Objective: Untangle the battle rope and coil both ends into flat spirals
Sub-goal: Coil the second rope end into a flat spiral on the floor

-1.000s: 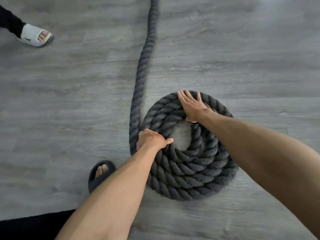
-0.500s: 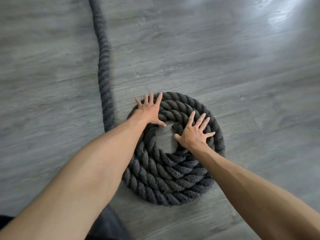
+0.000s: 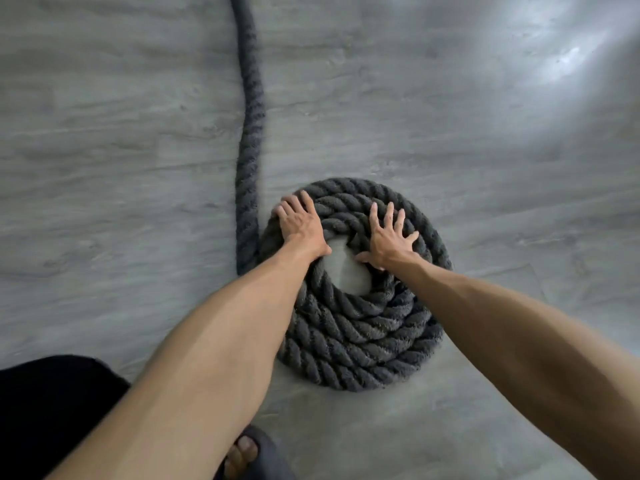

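Here, hands (image 3: 341,232) flat atop rope coil (image 3: 360,341) (seemingly pressing).

Your grey wood-look floor (image 3: 485,168) carries the rope coil (image 3: 356,327) at centre; its tail (image 3: 250,133) runs toward 12 o'clock; slipper (image 3: 256,455) at 6.

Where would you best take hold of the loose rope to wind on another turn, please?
Probably the straight run just left of the coil, taken from above with the left hand: it lies free on the floor, clear on both sides, right where it joins.
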`<state>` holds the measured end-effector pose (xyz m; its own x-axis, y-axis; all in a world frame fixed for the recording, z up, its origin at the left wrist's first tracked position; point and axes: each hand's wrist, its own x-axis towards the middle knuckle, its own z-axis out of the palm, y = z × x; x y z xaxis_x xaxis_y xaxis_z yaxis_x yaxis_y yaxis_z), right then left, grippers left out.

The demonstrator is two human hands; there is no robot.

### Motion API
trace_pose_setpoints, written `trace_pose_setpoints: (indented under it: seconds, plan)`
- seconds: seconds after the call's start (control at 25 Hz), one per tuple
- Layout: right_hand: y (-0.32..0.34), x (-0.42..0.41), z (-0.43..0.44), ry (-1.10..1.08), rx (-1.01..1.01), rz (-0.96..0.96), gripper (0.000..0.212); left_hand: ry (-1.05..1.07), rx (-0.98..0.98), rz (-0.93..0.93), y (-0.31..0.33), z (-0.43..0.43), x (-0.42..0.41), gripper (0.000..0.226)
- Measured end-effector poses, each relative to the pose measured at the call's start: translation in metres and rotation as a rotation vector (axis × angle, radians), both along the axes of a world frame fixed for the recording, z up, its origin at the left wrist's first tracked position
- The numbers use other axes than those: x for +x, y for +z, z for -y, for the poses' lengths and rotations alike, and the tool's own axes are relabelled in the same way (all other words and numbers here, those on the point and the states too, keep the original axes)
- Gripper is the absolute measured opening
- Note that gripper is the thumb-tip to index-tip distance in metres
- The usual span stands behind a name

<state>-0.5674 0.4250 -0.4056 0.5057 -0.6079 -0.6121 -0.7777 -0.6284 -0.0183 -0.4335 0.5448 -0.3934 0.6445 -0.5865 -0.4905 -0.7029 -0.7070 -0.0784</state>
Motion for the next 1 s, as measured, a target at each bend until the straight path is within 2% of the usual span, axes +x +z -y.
trace_pose_setpoints:
  seconds: [0.2, 0.64, 0.76, 0.84, 0.92, 1.0]
  plan:
    - [0.013, 0.080, 0.006, 0.177, 0.029, 0.001, 0.124, 0.121, 0.085, -0.019, 0.012, -0.013, 0.053, 0.138]
    - [0.009, 0.183, 0.091, 0.656, -0.033, 0.142, 0.120, 0.428, 0.201, 0.006, 0.010, 0.032, 0.090, 0.133]
    - [0.005, 0.156, 0.090, 0.487, -0.132, 0.213, 0.113, 0.449, 0.256, 0.021, 0.016, 0.043, 0.103, 0.127]
    - [0.003, 0.125, 0.089, 0.284, -0.144, 0.163, 0.119, 0.435, 0.168, 0.056, 0.020, 0.049, 0.113, 0.121]
    - [0.003, 0.100, 0.088, 0.051, -0.116, 0.104, 0.128, 0.283, -0.005, 0.058, 0.015, 0.067, 0.127, 0.132]
    - [0.002, 0.096, 0.087, -0.171, -0.043, 0.063, 0.133, 0.105, -0.073, -0.054, 0.012, 0.091, 0.148, 0.146]
